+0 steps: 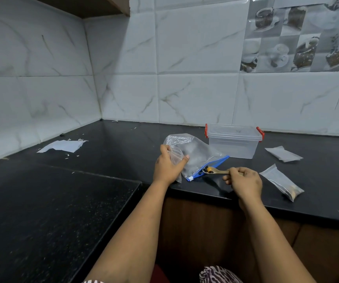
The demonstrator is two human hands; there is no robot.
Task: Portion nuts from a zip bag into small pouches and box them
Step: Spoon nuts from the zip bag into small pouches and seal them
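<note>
Our left hand (167,166) pinches a small pouch (176,155) over the zip bag (197,156) on the counter (103,144). Our right hand (244,181) grips a spoon (215,171) by its handle, its bowl holding nuts (208,170) at the bag's blue mouth, between our hands. The box (234,142) stands just behind; two filled pouches (283,181) lie right of it.

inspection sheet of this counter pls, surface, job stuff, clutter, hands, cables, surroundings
surface: black counter, L-shaped
job's things: zip bag lying open; wooden spoon loaded with nuts at its mouth; clear box, red latches; two pouches on the right
clutter: torn paper and scraps, back left
grippers: left hand holds a small pouch; right hand pinches the spoon
cables: nothing seen
surroundings: marble-look wall tiles
</note>
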